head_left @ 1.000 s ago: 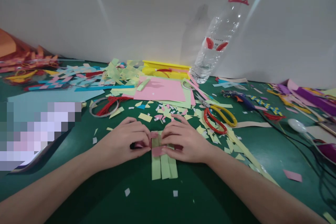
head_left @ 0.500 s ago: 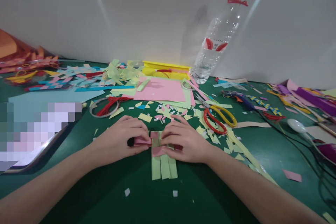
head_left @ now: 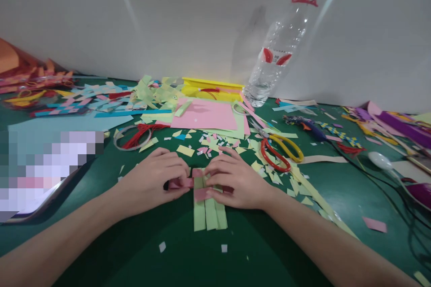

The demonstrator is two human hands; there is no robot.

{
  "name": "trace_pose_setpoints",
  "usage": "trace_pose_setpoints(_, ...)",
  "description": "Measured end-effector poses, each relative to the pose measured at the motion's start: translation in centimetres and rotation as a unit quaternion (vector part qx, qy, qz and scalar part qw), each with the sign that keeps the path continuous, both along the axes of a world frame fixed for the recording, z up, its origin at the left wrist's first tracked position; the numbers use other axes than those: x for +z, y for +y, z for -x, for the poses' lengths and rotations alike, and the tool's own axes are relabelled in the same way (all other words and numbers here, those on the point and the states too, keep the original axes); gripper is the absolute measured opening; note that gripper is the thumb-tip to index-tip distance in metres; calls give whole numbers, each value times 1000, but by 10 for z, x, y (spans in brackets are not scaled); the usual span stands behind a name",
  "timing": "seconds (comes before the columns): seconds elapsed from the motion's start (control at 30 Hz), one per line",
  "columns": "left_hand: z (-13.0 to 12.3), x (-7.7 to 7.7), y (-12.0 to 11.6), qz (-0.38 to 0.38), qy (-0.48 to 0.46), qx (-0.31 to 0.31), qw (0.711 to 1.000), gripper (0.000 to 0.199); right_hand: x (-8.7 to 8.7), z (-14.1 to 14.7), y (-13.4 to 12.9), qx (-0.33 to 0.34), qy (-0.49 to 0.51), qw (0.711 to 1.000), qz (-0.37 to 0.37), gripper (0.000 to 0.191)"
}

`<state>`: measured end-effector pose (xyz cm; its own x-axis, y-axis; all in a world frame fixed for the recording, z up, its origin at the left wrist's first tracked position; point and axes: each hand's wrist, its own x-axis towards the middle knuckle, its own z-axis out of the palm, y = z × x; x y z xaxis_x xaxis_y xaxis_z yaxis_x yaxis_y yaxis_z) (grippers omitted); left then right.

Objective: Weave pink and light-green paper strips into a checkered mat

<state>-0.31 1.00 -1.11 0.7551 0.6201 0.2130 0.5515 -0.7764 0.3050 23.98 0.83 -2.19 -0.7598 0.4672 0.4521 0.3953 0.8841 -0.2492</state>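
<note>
Between my hands a small weave of paper strips lies on the green table: upright pale green strips (head_left: pixel 205 215) crossed by pink strips (head_left: pixel 202 194). My left hand (head_left: pixel 161 175) is closed, pinching the end of a pink paper strip (head_left: pixel 182 182) at the weave's left edge. From the right, my right hand (head_left: pixel 237 177) closes on the weave, its fingertips pressing on the green strips and covering their right upper part. Another bit of pink strip shows under its palm.
Scissors (head_left: pixel 278 148) with red and yellow handles lie beyond my right hand among paper scraps. Farther back are pink sheets (head_left: pixel 202 114), a tape roll (head_left: pixel 132 138) with red cord, and a leaning plastic bottle (head_left: pixel 278 56). A glue gun (head_left: pixel 308 128) with its cable lies to the right.
My left hand has shifted very slightly left, and a little more of the pink strip shows between its fingers and the weave. My right hand stays on the weave.
</note>
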Motion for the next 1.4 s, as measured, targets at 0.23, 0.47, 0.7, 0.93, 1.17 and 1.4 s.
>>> trace_pose_setpoints(0.23, -1, 1, -2, 15, -6, -1, 1000, 16, 2, 1, -1, 2, -18, 1000, 8, 17)
trace_pose_setpoints(0.47, -2, 1, -2, -1, -4, 9, 1000, 16, 2, 1, -1, 3, -20, 1000, 1, 19)
trace_pose_setpoints(0.7, -2, 3, -2, 7, 24, 32, 999, 16, 2, 1, -1, -1, -37, 999, 24, 20)
trace_pose_setpoints(0.93, -1, 3, -1, 15, 15, 24, 999, 10, 2, 0, -1, -4, -49, 998, 35, 21)
trace_pose_setpoints(1.17, 1, 3, -2, -20, 33, -11, 999, 9, 1, -1, -1, 4, -47, 998, 43, 22)
trace_pose_setpoints(1.4, 1, -1, -1, -52, 48, -60, 996, 19, 1, 1, -1, 8, -44, 998, 52, 19)
